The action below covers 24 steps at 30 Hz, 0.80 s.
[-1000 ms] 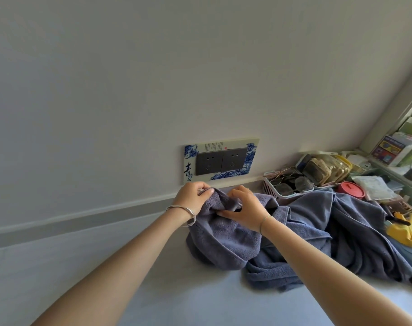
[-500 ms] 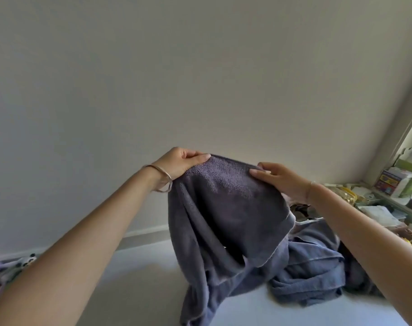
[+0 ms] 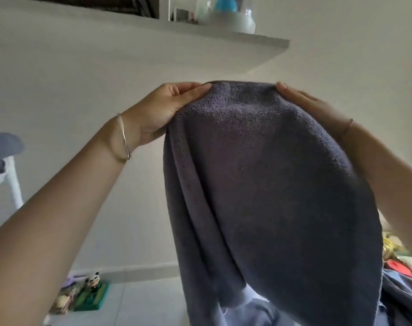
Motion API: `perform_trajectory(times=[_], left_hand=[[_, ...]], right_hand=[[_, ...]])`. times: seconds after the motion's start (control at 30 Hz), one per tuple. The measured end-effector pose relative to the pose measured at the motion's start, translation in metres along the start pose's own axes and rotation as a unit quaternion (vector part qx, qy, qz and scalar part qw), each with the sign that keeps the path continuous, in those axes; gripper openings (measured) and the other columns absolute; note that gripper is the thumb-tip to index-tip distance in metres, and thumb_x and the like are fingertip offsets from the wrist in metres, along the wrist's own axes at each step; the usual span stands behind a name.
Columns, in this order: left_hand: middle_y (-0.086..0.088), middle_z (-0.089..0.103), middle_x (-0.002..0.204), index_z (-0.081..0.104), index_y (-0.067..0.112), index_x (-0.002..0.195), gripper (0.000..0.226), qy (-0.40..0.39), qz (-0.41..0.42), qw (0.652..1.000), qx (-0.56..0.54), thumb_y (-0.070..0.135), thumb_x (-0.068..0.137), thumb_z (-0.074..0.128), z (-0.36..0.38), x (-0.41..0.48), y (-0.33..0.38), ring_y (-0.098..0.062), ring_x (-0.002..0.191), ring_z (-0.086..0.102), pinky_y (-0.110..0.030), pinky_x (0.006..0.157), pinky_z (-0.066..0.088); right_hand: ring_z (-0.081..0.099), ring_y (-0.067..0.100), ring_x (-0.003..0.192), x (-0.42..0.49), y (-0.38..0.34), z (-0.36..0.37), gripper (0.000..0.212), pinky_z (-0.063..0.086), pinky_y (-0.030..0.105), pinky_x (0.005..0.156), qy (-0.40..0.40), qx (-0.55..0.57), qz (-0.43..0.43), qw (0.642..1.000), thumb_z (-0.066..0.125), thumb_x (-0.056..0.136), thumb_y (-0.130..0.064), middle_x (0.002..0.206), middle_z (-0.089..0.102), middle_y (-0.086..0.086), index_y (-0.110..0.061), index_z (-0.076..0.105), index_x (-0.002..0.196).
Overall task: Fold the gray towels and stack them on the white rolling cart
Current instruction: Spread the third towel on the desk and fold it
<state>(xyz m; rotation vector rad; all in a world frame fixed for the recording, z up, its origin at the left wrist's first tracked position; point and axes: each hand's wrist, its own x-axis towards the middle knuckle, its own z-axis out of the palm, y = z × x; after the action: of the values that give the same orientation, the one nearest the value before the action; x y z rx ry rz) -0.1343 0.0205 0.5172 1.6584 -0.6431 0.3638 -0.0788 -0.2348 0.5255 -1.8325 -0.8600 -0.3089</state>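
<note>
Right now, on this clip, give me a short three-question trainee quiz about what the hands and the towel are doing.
1. True or false: the gray towel lies flat on a surface.
2. Where do the left hand and the right hand hold it? A) along its top edge, one at each side; B) both at the bottom hem; C) only one hand holds it.
3. What is worn on the left wrist?
Key: 1 false, it hangs in the air from both hands; 2 A; 3 a thin bangle.
</note>
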Motion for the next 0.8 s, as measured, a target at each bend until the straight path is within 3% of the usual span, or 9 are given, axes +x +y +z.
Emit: perform_trajectory(times=[0.07, 0.1, 0.2, 0.33, 0.43, 0.53, 0.7, 0.8], left_hand=[[0.005, 0.072, 0.085, 0.067, 0.013, 0.098, 0.019, 0.002, 0.014, 1.000, -0.008, 0.023, 0.090, 0.053, -0.006, -0.006, 0.012, -0.004, 0.079, 0.066, -0.015, 0.075, 0.050], [0.004, 0.072, 0.087, 0.067, 0.013, 0.099, 0.021, 0.000, 0.015, 1.000, -0.009, 0.025, 0.089, 0.054, -0.008, -0.009, 0.012, -0.005, 0.080, 0.066, -0.015, 0.075, 0.051], [0.002, 0.072, 0.090, 0.068, 0.014, 0.101, 0.022, -0.011, -0.043, 0.999, 0.022, 0.028, 0.091, 0.053, -0.008, -0.017, -0.016, -0.007, 0.082, 0.066, -0.017, 0.073, 0.051], [-0.004, 0.072, 0.102, 0.069, 0.014, 0.105, 0.029, -0.060, -0.182, 0.978, 0.083, 0.035, 0.089, 0.058, 0.008, -0.035, -0.110, -0.013, 0.092, 0.067, -0.023, 0.084, 0.050], [-0.005, 0.071, 0.106, 0.069, 0.015, 0.106, 0.030, -0.100, -0.272, 0.953, 0.090, 0.038, 0.090, 0.059, 0.033, -0.063, -0.190, -0.016, 0.100, 0.066, -0.030, 0.094, 0.049], [-0.006, 0.070, 0.108, 0.068, 0.012, 0.109, 0.033, -0.140, -0.347, 0.925, 0.067, 0.038, 0.091, 0.058, 0.063, -0.086, -0.248, -0.015, 0.096, 0.066, -0.025, 0.089, 0.051], [-0.005, 0.071, 0.101, 0.067, 0.013, 0.107, 0.031, -0.190, -0.387, 0.902, -0.005, 0.038, 0.091, 0.057, 0.103, -0.084, -0.296, -0.014, 0.089, 0.065, -0.021, 0.081, 0.052], [-0.005, 0.071, 0.103, 0.068, 0.014, 0.105, 0.029, -0.176, -0.392, 0.903, 0.008, 0.036, 0.091, 0.058, 0.125, -0.069, -0.327, -0.015, 0.091, 0.065, -0.024, 0.087, 0.050]], right_hand=[[0.042, 0.007, 0.131, 0.002, -0.010, 0.006, 0.100, 0.024, 0.034, 0.117, -0.006, 0.015, 0.000, 1.000, 0.063, 0.054, -0.081, 0.142, 0.047, -0.010, -0.025, 0.051, 0.135], [0.044, 0.007, 0.130, 0.004, -0.006, 0.009, 0.099, 0.026, 0.035, 0.116, -0.009, 0.032, 0.005, 0.999, 0.065, 0.052, -0.081, 0.140, 0.050, -0.009, -0.025, 0.053, 0.133], [0.058, 0.007, 0.116, -0.003, 0.024, 0.025, 0.060, 0.041, 0.030, 0.106, -0.049, 0.109, 0.044, 0.992, 0.067, 0.070, -0.061, 0.123, 0.064, -0.009, -0.025, 0.067, 0.117], [0.066, 0.007, 0.102, -0.036, 0.100, 0.054, 0.053, 0.050, 0.026, 0.094, -0.092, 0.078, 0.174, 0.977, 0.065, 0.076, -0.058, 0.113, 0.069, -0.010, -0.023, 0.065, 0.116], [0.064, 0.012, 0.107, -0.075, 0.170, 0.072, 0.059, 0.047, 0.030, 0.097, -0.139, 0.058, 0.272, 0.950, 0.067, 0.072, -0.061, 0.120, 0.066, -0.005, -0.024, 0.064, 0.118], [0.063, 0.015, 0.108, -0.114, 0.217, 0.084, 0.048, 0.052, 0.020, 0.086, -0.178, 0.109, 0.344, 0.916, 0.054, 0.082, -0.047, 0.119, 0.066, 0.003, -0.015, 0.063, 0.118], [0.062, 0.021, 0.112, -0.146, 0.265, 0.067, 0.046, 0.050, 0.026, 0.093, -0.190, 0.148, 0.419, 0.875, 0.052, 0.087, -0.042, 0.119, 0.066, 0.008, -0.010, 0.062, 0.119], [0.063, 0.021, 0.110, -0.150, 0.299, 0.052, 0.043, 0.050, 0.029, 0.094, -0.185, 0.173, 0.457, 0.853, 0.053, 0.090, -0.039, 0.117, 0.067, 0.010, -0.009, 0.062, 0.120]])
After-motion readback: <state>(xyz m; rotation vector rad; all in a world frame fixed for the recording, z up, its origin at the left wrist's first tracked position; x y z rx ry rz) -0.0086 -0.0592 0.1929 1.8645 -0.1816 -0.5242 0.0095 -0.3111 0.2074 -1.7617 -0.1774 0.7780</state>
